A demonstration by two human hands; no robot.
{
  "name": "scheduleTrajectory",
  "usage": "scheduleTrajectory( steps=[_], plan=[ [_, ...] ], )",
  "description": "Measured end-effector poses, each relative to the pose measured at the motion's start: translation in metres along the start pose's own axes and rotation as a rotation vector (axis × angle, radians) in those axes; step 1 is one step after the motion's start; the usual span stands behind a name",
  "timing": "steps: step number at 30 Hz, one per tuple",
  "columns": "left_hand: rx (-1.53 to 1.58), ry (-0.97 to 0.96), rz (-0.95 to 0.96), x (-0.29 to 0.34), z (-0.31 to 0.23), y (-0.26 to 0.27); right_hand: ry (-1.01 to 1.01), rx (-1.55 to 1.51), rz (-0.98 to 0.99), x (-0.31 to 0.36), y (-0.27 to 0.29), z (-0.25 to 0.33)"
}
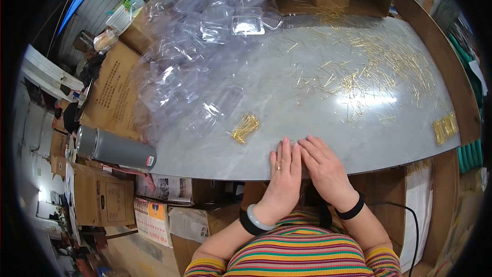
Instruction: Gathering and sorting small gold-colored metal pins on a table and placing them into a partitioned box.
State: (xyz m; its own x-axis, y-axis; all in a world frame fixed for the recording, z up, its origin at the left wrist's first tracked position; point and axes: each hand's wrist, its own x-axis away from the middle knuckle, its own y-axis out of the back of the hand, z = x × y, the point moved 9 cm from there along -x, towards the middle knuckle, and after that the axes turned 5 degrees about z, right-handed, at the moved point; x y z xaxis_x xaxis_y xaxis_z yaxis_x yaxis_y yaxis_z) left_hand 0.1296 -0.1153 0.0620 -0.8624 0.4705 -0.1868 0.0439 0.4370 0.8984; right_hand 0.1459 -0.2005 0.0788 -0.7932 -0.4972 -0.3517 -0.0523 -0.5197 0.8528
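Note:
My left hand [286,166] lies palm down at the table's near edge, fingers stretched out, a ring on one finger. Beside it my right hand [323,166] rests flat too, its fingertips close to the left ones. Neither hand visibly holds anything; what is under the palms is hidden. Just beyond and left of my left hand lies a small bundle of gold wire hooks [245,128]. Many loose gold wire hooks [359,79] are scattered over the right half of the table. More gold hooks [445,129] sit in a neat bunch at the right edge.
A large heap of clear plastic trays [205,46] covers the left side of the grey table [287,102]. A grey bottle [123,149] lies at the left edge. Cardboard boxes [110,90] flank the table, and a cardboard wall [446,46] runs along the right.

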Motion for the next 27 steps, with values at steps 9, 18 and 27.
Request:
scheduleTrajectory(
  steps=[9,18,27],
  plan=[
    [0.754,0.689,-0.346,0.048,0.161,0.076,-0.013,0.019,-0.018,-0.001,0.002,-0.002],
    [0.876,0.79,-0.149,0.025,0.18,0.063,-0.025,0.059,0.03,-0.003,0.0,-0.001],
    [1.281,0.681,-0.211,0.096,0.145,0.063,-0.032,0.048,0.061,-0.004,-0.003,0.0]
  ],
)
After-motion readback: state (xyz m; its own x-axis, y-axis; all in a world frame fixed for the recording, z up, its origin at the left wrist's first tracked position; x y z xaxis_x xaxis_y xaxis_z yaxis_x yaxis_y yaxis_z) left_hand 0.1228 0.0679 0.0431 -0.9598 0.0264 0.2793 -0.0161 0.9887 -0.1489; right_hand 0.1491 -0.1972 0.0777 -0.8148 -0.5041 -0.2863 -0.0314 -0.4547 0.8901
